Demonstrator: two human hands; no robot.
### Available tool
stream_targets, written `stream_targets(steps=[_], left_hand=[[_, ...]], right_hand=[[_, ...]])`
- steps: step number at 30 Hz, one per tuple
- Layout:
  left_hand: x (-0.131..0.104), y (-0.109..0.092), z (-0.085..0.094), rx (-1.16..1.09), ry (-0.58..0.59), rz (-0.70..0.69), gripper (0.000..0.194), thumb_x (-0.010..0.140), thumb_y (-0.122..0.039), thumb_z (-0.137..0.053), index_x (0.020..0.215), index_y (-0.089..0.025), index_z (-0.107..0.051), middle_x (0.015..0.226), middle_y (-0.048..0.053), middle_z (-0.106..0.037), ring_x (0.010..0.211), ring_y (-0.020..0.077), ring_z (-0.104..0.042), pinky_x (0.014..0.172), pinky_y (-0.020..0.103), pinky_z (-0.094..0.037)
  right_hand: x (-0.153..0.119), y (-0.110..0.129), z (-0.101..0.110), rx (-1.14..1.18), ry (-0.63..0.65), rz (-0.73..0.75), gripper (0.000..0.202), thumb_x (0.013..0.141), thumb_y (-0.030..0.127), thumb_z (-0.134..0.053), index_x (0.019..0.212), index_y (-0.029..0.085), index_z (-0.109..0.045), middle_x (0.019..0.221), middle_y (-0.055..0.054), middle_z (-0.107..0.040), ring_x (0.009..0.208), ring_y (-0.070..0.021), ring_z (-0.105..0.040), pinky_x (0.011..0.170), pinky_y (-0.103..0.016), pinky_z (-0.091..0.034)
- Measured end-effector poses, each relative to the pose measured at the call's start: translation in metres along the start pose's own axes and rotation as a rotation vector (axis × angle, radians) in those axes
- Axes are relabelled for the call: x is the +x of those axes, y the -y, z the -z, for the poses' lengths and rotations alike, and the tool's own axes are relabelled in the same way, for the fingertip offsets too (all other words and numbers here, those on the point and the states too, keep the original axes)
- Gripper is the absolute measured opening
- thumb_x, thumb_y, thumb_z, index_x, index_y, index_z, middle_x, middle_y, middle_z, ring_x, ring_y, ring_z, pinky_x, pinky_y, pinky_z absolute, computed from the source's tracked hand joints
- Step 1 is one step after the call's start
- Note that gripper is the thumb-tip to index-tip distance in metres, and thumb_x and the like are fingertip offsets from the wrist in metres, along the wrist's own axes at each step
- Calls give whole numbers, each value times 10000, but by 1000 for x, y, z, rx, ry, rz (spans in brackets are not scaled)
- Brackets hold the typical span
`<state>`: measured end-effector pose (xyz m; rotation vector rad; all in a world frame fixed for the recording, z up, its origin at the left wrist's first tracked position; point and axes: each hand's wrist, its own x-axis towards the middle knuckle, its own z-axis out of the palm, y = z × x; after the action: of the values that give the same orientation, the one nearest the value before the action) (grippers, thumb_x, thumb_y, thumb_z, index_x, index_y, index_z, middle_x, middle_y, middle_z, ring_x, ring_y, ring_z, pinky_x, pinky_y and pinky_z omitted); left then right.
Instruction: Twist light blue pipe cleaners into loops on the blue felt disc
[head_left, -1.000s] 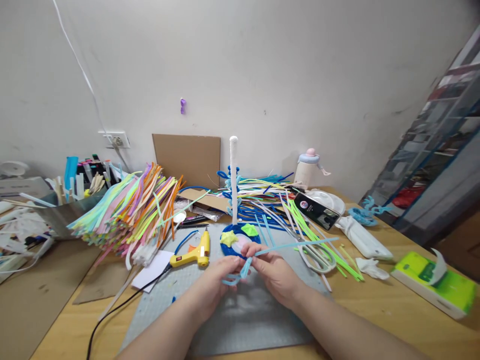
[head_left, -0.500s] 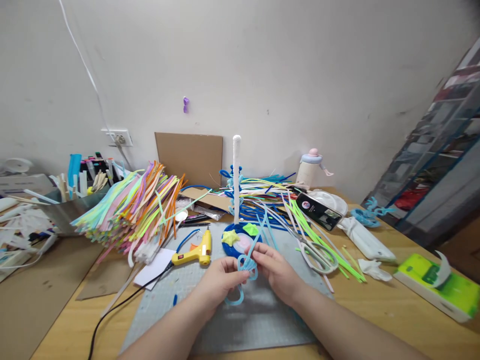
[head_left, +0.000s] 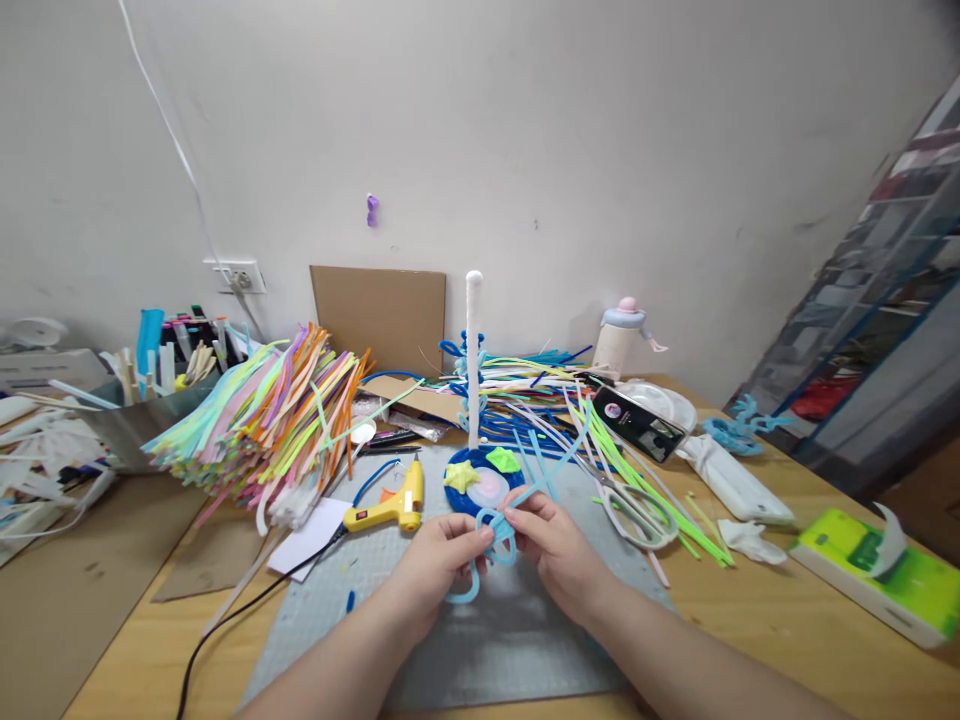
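Between my two hands is a looped light-blue pipe cleaner piece (head_left: 498,530), held above the grey cutting mat (head_left: 495,650). My left hand (head_left: 446,560) pinches its left side, with one rounded loop hanging below the fingers. The fingers of my right hand (head_left: 551,540) are closed on its right side, where loose light-blue ends stick out to the upper right. Just behind the hands lies a dark-blue round base (head_left: 459,500) bearing a yellow star (head_left: 460,476) and a green star (head_left: 503,459). A white upright rod (head_left: 473,360) rises behind that base.
A yellow glue gun (head_left: 390,510) lies left of the hands, its black cord running forward. Scissors (head_left: 637,515) and green pipe cleaners (head_left: 675,510) lie right. Colourful pipe cleaner bundles (head_left: 277,420) stand back left; a phone (head_left: 637,422) and bottle (head_left: 619,340) are back right.
The loose light-blue ends have swung from pointing nearly upward to slanting right. The looped piece has turned slightly, and its lower loop has shifted a little left and up.
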<state>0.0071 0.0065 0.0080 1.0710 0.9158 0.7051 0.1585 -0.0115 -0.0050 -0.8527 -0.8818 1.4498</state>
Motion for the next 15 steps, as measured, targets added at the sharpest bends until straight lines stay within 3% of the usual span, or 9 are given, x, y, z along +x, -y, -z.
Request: stream_targets(steps=[4, 7, 10, 15], left_hand=[[1, 0, 2, -36, -51, 11, 316, 622, -406, -678, 602, -140, -509, 454, -34, -510, 353, 25, -336, 395, 166, -195], [0, -3, 0, -134, -48, 21, 316, 639, -424, -663, 652, -135, -536, 521, -16, -542, 406, 39, -404, 409, 157, -246], [-2, -6, -1, -269, -33, 30, 360, 688, -481, -595, 743, -126, -579, 654, 13, -578, 497, 59, -475, 461, 168, -327], [-2, -2, 0, -97, -19, -37, 262, 646, -348, -679, 707, -114, -576, 621, 14, -591, 495, 63, -492, 500, 181, -356]], right_hand=[[0, -2, -2, -38, 21, -13, 190, 684, 308, -669, 816, 191, -600, 675, 24, -579, 575, -99, -493, 510, -215, -364], [2, -3, 0, -113, 29, -12, 196, 671, 319, -676, 766, 161, -611, 637, 15, -569, 540, -91, -471, 478, -209, -345], [5, -4, 4, -117, -49, 13, 199, 668, 326, -674, 748, 159, -600, 626, 12, -573, 522, -87, -462, 478, -207, -344], [5, 0, 4, -111, -106, 7, 212, 674, 343, -665, 724, 160, -571, 624, 13, -566, 538, -92, -477, 484, -204, -351]])
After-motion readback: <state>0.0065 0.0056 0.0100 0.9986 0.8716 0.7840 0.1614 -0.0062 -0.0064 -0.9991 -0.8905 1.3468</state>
